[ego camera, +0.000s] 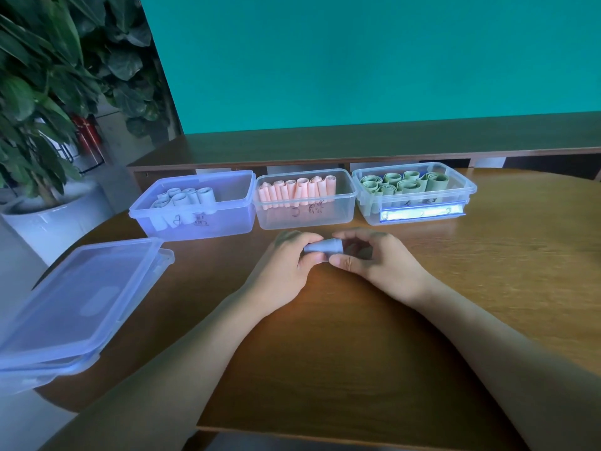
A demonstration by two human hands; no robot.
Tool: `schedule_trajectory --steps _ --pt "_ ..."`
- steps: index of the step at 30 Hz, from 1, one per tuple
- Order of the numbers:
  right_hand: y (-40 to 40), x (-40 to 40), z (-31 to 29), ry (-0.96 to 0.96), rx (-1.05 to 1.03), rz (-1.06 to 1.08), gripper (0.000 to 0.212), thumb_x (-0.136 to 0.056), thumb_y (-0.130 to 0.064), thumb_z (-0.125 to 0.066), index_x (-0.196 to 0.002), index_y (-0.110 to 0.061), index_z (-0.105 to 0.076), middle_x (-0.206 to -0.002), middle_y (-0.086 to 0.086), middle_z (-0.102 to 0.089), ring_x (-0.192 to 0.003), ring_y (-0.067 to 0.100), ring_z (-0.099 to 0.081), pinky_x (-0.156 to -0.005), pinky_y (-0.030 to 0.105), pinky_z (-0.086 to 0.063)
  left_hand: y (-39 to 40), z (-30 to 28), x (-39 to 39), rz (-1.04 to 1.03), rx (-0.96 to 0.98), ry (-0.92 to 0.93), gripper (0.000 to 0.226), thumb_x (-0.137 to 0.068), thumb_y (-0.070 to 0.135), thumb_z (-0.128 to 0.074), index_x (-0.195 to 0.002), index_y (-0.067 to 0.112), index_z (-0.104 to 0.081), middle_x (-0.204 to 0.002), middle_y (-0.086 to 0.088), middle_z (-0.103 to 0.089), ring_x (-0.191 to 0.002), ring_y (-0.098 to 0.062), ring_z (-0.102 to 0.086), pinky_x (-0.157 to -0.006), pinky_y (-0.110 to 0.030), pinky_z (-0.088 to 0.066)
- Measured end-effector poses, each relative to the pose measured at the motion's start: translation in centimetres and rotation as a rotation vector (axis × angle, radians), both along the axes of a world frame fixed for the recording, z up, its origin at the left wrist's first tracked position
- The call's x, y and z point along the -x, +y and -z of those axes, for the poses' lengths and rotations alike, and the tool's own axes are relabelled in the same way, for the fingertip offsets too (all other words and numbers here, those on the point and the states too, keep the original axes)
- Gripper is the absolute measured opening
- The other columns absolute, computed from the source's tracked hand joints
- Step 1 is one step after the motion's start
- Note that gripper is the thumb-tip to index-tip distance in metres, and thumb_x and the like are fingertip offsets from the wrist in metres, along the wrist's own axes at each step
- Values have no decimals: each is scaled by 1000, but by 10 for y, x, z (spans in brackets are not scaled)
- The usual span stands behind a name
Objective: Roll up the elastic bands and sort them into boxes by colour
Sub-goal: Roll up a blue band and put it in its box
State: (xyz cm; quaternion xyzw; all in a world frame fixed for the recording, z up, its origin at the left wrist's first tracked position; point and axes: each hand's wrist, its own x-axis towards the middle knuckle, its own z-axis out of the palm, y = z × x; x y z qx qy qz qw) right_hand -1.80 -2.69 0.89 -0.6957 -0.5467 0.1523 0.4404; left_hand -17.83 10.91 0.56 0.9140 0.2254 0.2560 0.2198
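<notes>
We see both hands meeting over the middle of the wooden table (pixel 487 255), just in front of the row of boxes; between them is a pale blue rolled band (pixel 323 247), lying sideways. Our left hand (pixel 289 265) curls its fingers and thumb round the left end of the roll; our right hand (pixel 367 255) pinches the right end, thumb below and fingers bent over the top, so both hands grip the same band; whether the roll touches the tabletop we cannot tell.

Along the far edge of the table stand three clear plastic boxes side by side, all without lids. The left box (pixel 195 219) holds pale blue rolls (pixel 188 196) gathered toward its left and back; the middle box (pixel 305 216) holds pink rolls (pixel 296 190) standing in a line along its far wall; the right box (pixel 416 206) holds green rolls (pixel 403 185), packed close and seen end-on; the left and middle boxes touch or nearly touch, and the right one sits just beside the middle. Handwritten marks show on the front walls, too blurred to read.

At the table's left edge lies a stack of box lids (pixel 74 304), tilted and hanging partly over the edge. Beyond the far left corner stands a leafy plant (pixel 39 92) in a white pot (pixel 48 219); behind the table rises a teal wall (pixel 357 60).
</notes>
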Motion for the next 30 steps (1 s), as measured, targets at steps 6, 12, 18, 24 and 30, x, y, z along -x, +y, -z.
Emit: schedule_trajectory --steps 6,12,18,24,30 --pt "-6 16 -9 109 -41 -32 43 -87 -36 -78 -127 -30 -65 -108 -12 -72 -101 1 -67 -90 23 -54 -7 -4 14 -14 37 -119 31 -96 25 -66 -126 22 -64 -120 8 -64 -109 -7 -58 -93 -17 -46" --pt "19 44 -43 132 -135 -131 27 -89 -24 -75 -116 -22 -73 -108 -9 -75 -103 10 -69 -95 34 -56 3 -31 50 -75 68 -147 37 -95 35 -63 -131 26 -61 -117 21 -57 -98 6 -57 -83 -1 -43" --pt "80 76 -89 239 -209 -260 16 -85 -14 -76 -101 -12 -78 -99 0 -78 -94 16 -72 -89 27 -57 45 -72 98 -160 65 -221 27 -99 34 -60 -124 29 -64 -97 27 -61 -97 7 -54 -74 -6 -42" --pt "159 94 -119 222 -217 -278 15 -86 -5 -76 -101 -6 -76 -84 -1 -76 -69 4 -65 -70 18 -53 111 -101 119 -227 8 -240 24 -96 31 -65 -118 20 -67 -105 14 -70 -96 1 -61 -80 -12 -43" --pt "236 84 -126 -98 -86 -152 19 -84 -16 -82 -101 -8 -80 -97 2 -77 -88 11 -69 -86 21 -51 175 -105 126 -362 21 -152 27 -95 31 -66 -120 21 -65 -112 6 -72 -107 -9 -63 -88 -20 -40"
